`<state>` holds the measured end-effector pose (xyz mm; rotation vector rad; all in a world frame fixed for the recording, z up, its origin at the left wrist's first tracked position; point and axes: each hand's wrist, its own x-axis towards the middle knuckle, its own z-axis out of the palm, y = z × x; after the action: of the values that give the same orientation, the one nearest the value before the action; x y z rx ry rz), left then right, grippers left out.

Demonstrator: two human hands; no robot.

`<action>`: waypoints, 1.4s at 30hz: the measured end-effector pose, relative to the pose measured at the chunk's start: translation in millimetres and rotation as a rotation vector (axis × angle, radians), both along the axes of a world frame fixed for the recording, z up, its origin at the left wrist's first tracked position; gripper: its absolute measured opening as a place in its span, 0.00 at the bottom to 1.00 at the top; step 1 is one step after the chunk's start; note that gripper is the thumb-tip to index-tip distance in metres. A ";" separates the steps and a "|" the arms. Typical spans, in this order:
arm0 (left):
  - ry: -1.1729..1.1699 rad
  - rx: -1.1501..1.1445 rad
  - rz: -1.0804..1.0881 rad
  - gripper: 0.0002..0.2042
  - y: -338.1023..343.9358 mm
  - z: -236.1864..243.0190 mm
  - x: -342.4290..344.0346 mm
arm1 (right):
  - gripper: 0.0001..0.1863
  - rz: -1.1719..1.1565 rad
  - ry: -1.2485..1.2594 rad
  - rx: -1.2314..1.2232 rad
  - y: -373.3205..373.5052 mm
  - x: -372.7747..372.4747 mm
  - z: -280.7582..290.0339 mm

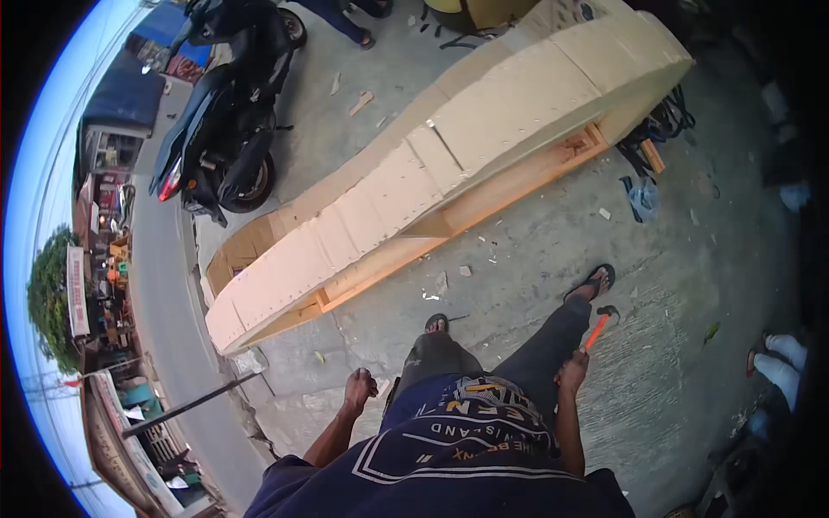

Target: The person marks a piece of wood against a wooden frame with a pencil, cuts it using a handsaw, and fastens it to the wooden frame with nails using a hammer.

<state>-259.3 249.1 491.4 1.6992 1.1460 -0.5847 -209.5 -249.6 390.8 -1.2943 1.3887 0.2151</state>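
My right hand [572, 371] is closed round the orange handle of a hammer [596, 331], whose dark head points up and away from me. On the left, my left hand [360, 388] hangs beside my thigh with its fingers curled in. Whatever it may hold is hidden. Ahead of both hands, and touching neither, lies a long curved frame [380, 203] of pale wood. Panels cover its upper face, with lines of small fastener marks. Its near side is open and shows inner crosspieces and an orange-brown wooden edge strip [509, 200].
A black motor scooter [226, 129] stands beyond the frame on the left, near the road [164, 285]. Wood scraps [361, 104] and a crumpled plastic bag [641, 197] litter the concrete. Another person's legs [341, 17] show at the top, and a light-trousered person [786, 358] is at right.
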 end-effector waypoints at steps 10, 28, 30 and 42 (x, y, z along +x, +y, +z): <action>-1.588 -1.009 0.358 0.14 64.2 329.5 -85.4 | 0.21 1.347 0.295 -0.137 214.5 -86.4 95.4; -1.234 -0.153 1.449 0.16 507.2 -24.9 -491.6 | 0.27 3.045 0.324 -0.800 921.5 -226.0 -123.0; -0.736 -0.201 1.487 0.17 481.1 -136.2 -510.3 | 0.24 3.164 0.296 -0.962 1064.9 -231.5 -159.4; -0.497 -0.878 1.539 0.15 454.1 -282.5 -555.4 | 0.15 2.796 -0.663 -1.618 1221.8 -155.4 -264.0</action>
<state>-814.6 703.2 209.0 -0.0485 1.1805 0.3151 -364.9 972.2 126.8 2.0422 1.5719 -0.2141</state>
